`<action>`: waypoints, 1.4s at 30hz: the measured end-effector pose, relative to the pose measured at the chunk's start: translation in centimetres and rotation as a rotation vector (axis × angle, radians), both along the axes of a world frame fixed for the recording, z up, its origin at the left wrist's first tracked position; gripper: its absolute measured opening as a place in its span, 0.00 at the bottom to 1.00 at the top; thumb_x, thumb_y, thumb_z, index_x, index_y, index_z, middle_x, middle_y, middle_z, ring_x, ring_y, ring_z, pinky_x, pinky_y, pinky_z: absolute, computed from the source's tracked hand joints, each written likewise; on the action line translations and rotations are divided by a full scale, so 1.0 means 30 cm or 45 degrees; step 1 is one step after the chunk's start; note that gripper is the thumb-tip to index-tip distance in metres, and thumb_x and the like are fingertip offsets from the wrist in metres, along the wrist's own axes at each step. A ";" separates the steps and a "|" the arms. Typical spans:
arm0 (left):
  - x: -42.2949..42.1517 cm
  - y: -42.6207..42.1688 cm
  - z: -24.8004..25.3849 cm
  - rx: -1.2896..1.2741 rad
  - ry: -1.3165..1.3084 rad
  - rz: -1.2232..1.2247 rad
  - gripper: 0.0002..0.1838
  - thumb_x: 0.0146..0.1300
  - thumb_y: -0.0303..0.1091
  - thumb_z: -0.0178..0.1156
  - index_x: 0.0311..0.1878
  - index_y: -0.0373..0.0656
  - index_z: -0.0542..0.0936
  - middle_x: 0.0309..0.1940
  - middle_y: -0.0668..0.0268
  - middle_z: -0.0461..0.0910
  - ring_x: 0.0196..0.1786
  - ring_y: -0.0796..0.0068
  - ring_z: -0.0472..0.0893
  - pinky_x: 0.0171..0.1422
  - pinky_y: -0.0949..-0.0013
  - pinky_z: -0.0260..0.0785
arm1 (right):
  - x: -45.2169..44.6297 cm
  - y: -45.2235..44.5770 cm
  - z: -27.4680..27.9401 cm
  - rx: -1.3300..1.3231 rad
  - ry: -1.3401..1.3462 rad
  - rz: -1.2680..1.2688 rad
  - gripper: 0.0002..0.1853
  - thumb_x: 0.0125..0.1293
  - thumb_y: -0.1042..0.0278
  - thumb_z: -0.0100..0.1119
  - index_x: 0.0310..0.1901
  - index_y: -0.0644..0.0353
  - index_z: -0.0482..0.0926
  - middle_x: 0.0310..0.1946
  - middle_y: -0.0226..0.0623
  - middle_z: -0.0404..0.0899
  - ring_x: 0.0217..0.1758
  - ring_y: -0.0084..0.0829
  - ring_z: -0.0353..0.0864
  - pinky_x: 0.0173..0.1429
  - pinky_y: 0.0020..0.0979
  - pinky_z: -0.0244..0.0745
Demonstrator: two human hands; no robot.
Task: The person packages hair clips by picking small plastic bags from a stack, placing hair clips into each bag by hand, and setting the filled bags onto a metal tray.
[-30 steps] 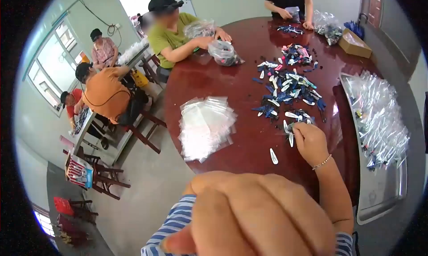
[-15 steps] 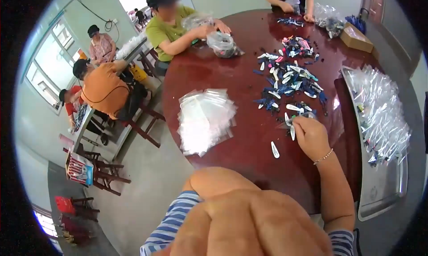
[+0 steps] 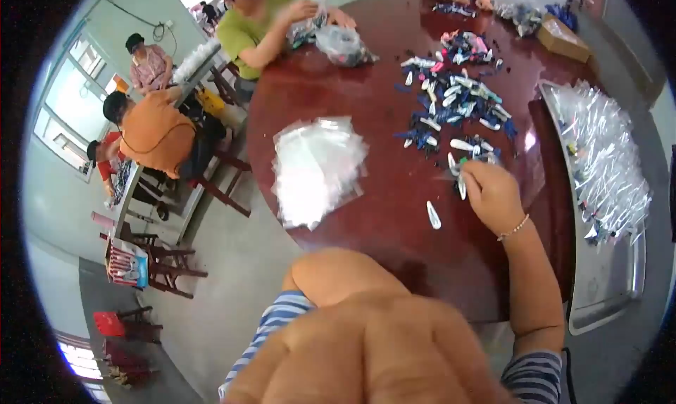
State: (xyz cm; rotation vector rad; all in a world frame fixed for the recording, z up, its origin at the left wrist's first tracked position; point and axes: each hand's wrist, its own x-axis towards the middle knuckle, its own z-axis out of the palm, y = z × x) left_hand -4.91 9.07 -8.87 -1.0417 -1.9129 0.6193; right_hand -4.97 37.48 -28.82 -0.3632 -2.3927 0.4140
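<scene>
My right hand [image 3: 493, 193], with a beaded bracelet at the wrist, is closed in a pinch at the near end of the hair clip pile. Between its fingers is a small clear plastic bag [image 3: 456, 176], partly hidden, with white snap hair clips at it. One white hair clip [image 3: 433, 215] lies apart on the table nearby. Beyond the hand spreads a pile of white, navy and pink clips [image 3: 458, 98]. My left hand [image 3: 380, 348] is bent back very near the camera, filling the bottom of the view. Its knuckles show, but its fingertips are out of frame.
A stack of clear flat bags [image 3: 317, 172] lies left on the round red table [image 3: 394, 228]. At right, a metal tray [image 3: 605, 298] holds filled clear bags [image 3: 605, 158]. A cardboard box [image 3: 563, 41] stands behind. A person in green [image 3: 246, 38] handles bags across the table.
The view has tilted down slightly, so the table sits higher. My right hand stays in nearly the same place at the clips. The person in green has raised one hand with a bag.
</scene>
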 end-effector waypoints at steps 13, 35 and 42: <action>-0.055 0.150 -0.056 -0.371 0.496 0.672 0.13 0.61 0.41 0.51 0.28 0.46 0.80 0.35 0.66 0.80 0.36 0.71 0.76 0.52 0.65 0.71 | -0.022 0.006 -0.014 0.003 0.070 0.066 0.04 0.61 0.76 0.59 0.37 0.63 0.80 0.31 0.44 0.81 0.33 0.44 0.80 0.38 0.38 0.74; -0.107 0.219 -0.142 -0.949 1.432 1.598 0.19 0.69 0.43 0.48 0.32 0.40 0.82 0.35 0.61 0.82 0.37 0.65 0.79 0.54 0.65 0.74 | -0.017 -0.002 -0.023 -0.027 0.061 0.094 0.05 0.61 0.74 0.59 0.38 0.63 0.81 0.32 0.45 0.81 0.35 0.45 0.81 0.40 0.37 0.75; -0.052 0.251 -0.149 -0.963 1.738 1.970 0.21 0.71 0.44 0.47 0.34 0.38 0.82 0.35 0.59 0.82 0.37 0.63 0.80 0.54 0.66 0.75 | -0.015 -0.017 -0.004 0.018 0.043 0.059 0.04 0.60 0.75 0.60 0.36 0.62 0.80 0.29 0.43 0.81 0.32 0.44 0.80 0.37 0.38 0.74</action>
